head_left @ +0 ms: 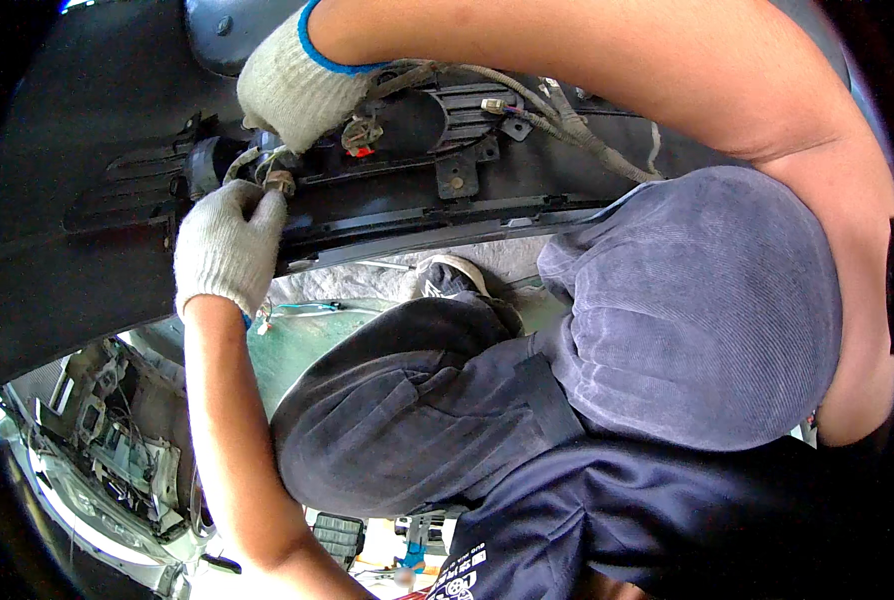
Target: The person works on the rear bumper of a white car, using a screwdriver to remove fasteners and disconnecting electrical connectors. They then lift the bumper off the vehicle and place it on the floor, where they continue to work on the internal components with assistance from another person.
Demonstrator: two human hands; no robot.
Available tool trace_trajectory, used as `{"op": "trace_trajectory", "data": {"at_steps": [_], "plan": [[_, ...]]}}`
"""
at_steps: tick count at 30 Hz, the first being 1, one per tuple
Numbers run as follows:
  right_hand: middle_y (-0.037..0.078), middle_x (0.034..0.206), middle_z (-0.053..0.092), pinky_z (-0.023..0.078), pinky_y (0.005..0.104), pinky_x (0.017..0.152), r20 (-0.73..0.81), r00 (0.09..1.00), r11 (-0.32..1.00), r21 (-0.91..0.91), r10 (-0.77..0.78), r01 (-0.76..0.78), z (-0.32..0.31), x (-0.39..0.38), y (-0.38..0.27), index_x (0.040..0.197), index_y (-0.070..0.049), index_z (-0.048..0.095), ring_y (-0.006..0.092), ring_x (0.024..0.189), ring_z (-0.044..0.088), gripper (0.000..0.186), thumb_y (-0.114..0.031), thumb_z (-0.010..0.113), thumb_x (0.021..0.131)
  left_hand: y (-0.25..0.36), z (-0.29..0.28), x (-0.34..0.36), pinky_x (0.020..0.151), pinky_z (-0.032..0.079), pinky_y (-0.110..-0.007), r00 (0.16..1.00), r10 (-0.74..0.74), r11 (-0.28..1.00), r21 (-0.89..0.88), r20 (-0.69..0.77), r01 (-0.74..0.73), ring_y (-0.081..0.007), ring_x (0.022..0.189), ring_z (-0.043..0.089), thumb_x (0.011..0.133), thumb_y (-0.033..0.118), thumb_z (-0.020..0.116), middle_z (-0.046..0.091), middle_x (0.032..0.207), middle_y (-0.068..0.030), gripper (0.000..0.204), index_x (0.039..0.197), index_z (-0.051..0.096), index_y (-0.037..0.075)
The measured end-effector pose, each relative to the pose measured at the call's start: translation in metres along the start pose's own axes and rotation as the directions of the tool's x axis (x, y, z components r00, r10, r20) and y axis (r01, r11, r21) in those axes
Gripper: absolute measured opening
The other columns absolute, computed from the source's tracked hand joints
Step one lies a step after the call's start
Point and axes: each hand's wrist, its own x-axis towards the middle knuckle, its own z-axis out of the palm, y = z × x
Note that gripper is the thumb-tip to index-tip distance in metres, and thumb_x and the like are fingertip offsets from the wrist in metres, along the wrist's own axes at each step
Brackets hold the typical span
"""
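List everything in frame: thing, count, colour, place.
bumper panel: 1, black, across the top
wiring harness: 1, beige-wrapped, along the panel, upper right
small connector: 1, brownish, at the left fingertips
red-tipped plug: 1, grey and red, beside the right hand
stripped car body: 1, white, lower left
floor: green, below the panel
left hand: white glove, grip on the small connector
right hand: white glove with blue cuff, on the panel

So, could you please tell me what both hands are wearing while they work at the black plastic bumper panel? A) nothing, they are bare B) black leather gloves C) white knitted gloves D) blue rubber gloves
C: the left hand and the right hand each wear a white knitted glove at the black plastic bumper panel; the right one has a blue cuff edge.
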Motion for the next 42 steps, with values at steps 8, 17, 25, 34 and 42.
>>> {"op": "trace_trajectory", "data": {"at_steps": [8, 17, 25, 34, 42], "plan": [[0.024, 0.104, 0.08, 0.059, 0.0492, 0.092, -0.003, 1.0, 1.0, -0.015, 0.002, -0.002, 0.003, -0.001, -0.005, 0.112, 0.0, 0.082, 0.0388, 0.096, 0.077, 0.037, -0.03, 0.067, 0.094, 0.003, 0.004, 0.006, 0.083, 0.058, -0.05, 1.0, -0.003, 0.997, 0.076, -0.02, 0.004, -0.0441, 0.091, 0.075, 0.098, 0.048, 0.074, 0.077, 0.095, -0.0258, 0.046, 0.101, 0.084, 0.003], [0.024, 0.105, 0.08, 0.06, 0.0492, 0.091, -0.013, 1.0, 1.0, -0.014, 0.013, -0.014, 0.003, -0.006, -0.005, 0.113, -0.001, 0.082, 0.0388, 0.097, 0.077, 0.036, -0.028, 0.068, 0.094, 0.004, 0.0, 0.004, 0.086, 0.058, -0.052, 1.0, -0.002, 0.999, -0.052, -0.014, 0.002, -0.0434, 0.095, 0.075, 0.101, 0.044, 0.07, 0.077, 0.097, -0.0232, 0.04, 0.101, 0.084, 0.006], [0.023, 0.106, 0.08, 0.061, 0.0492, 0.091, -0.027, 0.999, 0.999, -0.026, 0.022, -0.022, 0.008, -0.004, -0.006, 0.113, -0.001, 0.082, 0.0388, 0.097, 0.077, 0.035, -0.026, 0.068, 0.094, 0.0, 0.003, 0.004, 0.086, 0.057, -0.052, 1.0, 0.016, 0.996, -0.086, -0.01, -0.017, -0.045, 0.094, 0.074, 0.102, 0.042, 0.069, 0.076, 0.096, -0.0246, 0.041, 0.1, 0.084, 0.004], [0.022, 0.112, 0.081, 0.061, 0.0485, 0.095, 0.041, 0.999, 0.992, -0.122, -0.015, 0.02, 0.0, -0.008, -0.014, 0.118, -0.003, 0.082, 0.0378, 0.103, 0.078, 0.036, -0.027, 0.071, 0.093, -0.004, 0.004, 0.013, 0.092, 0.056, -0.053, 0.993, -0.021, 0.987, -0.155, 0.119, 0.039, -0.0473, 0.101, 0.072, 0.102, 0.04, 0.066, 0.076, 0.101, -0.0281, 0.044, 0.102, 0.082, 0.0], [0.022, 0.112, 0.08, 0.061, 0.0484, 0.096, 0.015, 1.0, 0.997, -0.078, -0.01, 0.011, 0.001, -0.01, -0.011, 0.121, -0.003, 0.08, 0.0382, 0.104, 0.077, 0.039, -0.027, 0.07, 0.093, -0.002, 0.003, 0.016, 0.095, 0.055, -0.054, 0.991, 0.01, 0.988, -0.154, 0.133, 0.011, -0.0485, 0.105, 0.071, 0.106, 0.038, 0.061, 0.075, 0.103, -0.0297, 0.044, 0.106, 0.08, -0.002]]}}
